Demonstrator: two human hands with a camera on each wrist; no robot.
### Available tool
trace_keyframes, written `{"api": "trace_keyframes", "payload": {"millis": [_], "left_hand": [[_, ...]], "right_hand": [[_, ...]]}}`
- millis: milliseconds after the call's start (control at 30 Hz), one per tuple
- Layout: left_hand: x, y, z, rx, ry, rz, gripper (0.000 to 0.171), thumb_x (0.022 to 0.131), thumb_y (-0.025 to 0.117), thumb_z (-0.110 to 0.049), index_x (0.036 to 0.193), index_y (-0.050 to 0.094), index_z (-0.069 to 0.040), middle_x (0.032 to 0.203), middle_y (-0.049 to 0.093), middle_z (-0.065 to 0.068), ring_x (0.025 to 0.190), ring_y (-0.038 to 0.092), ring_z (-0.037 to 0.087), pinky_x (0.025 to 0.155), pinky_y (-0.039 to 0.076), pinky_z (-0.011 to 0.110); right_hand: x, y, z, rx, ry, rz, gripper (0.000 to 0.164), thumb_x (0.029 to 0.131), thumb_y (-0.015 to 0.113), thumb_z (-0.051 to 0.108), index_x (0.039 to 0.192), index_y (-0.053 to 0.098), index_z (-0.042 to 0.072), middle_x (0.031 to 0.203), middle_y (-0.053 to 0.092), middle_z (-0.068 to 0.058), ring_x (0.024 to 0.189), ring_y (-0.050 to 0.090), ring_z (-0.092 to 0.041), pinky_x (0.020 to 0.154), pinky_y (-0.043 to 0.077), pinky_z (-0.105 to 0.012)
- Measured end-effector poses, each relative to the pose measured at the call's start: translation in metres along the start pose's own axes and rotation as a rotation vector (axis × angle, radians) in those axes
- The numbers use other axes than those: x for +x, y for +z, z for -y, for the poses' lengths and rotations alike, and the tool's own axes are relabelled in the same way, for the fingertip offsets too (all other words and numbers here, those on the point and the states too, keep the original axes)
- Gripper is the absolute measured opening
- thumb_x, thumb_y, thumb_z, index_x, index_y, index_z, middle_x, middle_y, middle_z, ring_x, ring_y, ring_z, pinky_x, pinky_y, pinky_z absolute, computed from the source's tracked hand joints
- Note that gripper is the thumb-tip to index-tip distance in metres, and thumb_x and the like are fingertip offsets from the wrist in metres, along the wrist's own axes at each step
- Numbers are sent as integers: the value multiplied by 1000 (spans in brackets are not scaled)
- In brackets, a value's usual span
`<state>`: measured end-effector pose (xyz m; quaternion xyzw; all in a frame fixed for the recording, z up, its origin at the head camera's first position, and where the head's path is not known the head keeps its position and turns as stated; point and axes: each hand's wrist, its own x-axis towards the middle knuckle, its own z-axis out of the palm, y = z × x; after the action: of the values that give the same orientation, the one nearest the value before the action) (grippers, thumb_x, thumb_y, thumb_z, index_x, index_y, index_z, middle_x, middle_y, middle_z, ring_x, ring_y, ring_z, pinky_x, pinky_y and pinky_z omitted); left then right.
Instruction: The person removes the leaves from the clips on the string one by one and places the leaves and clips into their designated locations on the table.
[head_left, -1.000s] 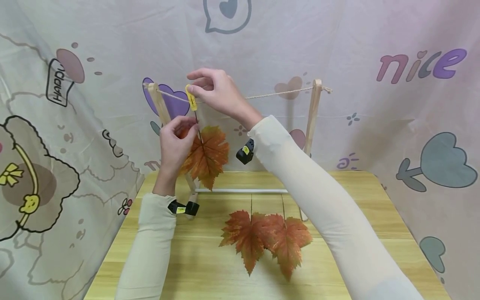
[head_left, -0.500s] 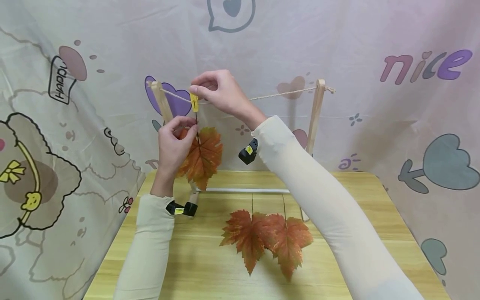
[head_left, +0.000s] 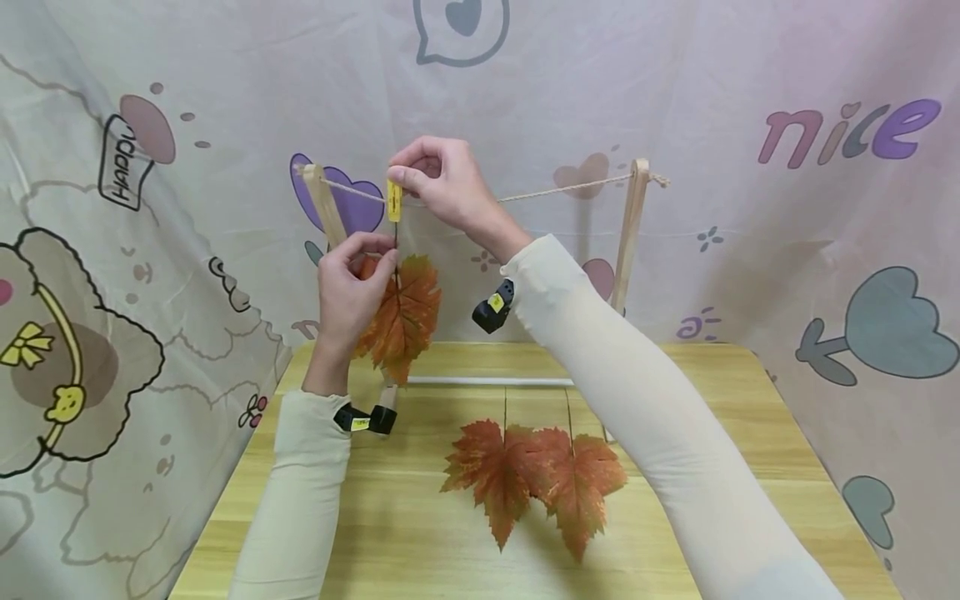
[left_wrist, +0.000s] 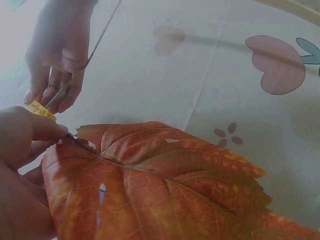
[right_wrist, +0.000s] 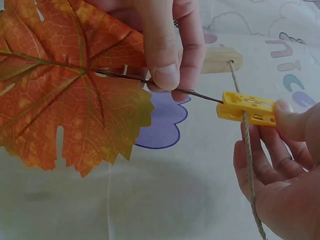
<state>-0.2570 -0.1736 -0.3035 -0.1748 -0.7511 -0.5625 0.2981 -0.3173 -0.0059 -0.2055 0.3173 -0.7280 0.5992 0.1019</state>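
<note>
An orange maple leaf (head_left: pixel 405 312) hangs by its thin dark stem, which my left hand (head_left: pixel 351 279) pinches between thumb and forefinger. Above it, my right hand (head_left: pixel 446 183) holds the upper end of a yellow clothespin (head_left: pixel 394 202). In the right wrist view the clothespin (right_wrist: pixel 245 107) sits across the rope (right_wrist: pixel 248 165), and the tip of the leaf's stem (right_wrist: pixel 205 96) reaches its other end. The left wrist view shows the leaf (left_wrist: pixel 150 175) large, partly behind the left fingers.
A wooden frame has a left post (head_left: pixel 324 204) and a right post (head_left: pixel 632 233), with the rope (head_left: pixel 566 187) strung between them. A white bar (head_left: pixel 487 381) runs low across it. Two more red-orange leaves (head_left: pixel 498 475) lie overlapping on the wooden table (head_left: pixel 405 517).
The leaf swings slightly left and hangs straighter. The clothespin has turned from tilted to nearly upright and moved slightly right and down; the right hand shifts slightly right. The left hand stays nearly still.
</note>
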Motion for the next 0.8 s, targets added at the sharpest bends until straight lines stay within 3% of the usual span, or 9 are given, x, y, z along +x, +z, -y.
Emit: {"api": "trace_keyframes", "payload": {"millis": [200,433,600,800], "left_hand": [[-4,1,-20,12,-11,12,15,95,65,5,106,69,14,95,66,28,63,46,12,54,35,18],[-1,-1,1,13,0,24,15,95,70,-5,106,73,5,95,70,16,68,54,14,56,41,18],[-3,0,2,15,-2,41,15,95,70,-6,106,73,5,95,70,15,71,58,15,57,43,18],[-6,0,4,12,-28,46,16,97,69,-7,107,73,5,97,70,15,74,59,17,63,48,19]], "right_hand": [[0,3,-1,24,25,-57,11,96,70,2,100,71,-8,86,70,-10,73,64,-16,78,56,-32],[0,6,-2,113,49,-163,5,96,69,-1,93,70,-5,80,68,-9,73,63,-22,78,56,-34],[1,4,-5,199,42,-220,5,95,69,-2,92,70,-5,78,68,-7,75,65,-25,77,58,-33],[0,2,-6,331,89,-254,11,96,68,-1,101,68,-10,83,69,-9,75,65,-17,81,59,-33]]}}
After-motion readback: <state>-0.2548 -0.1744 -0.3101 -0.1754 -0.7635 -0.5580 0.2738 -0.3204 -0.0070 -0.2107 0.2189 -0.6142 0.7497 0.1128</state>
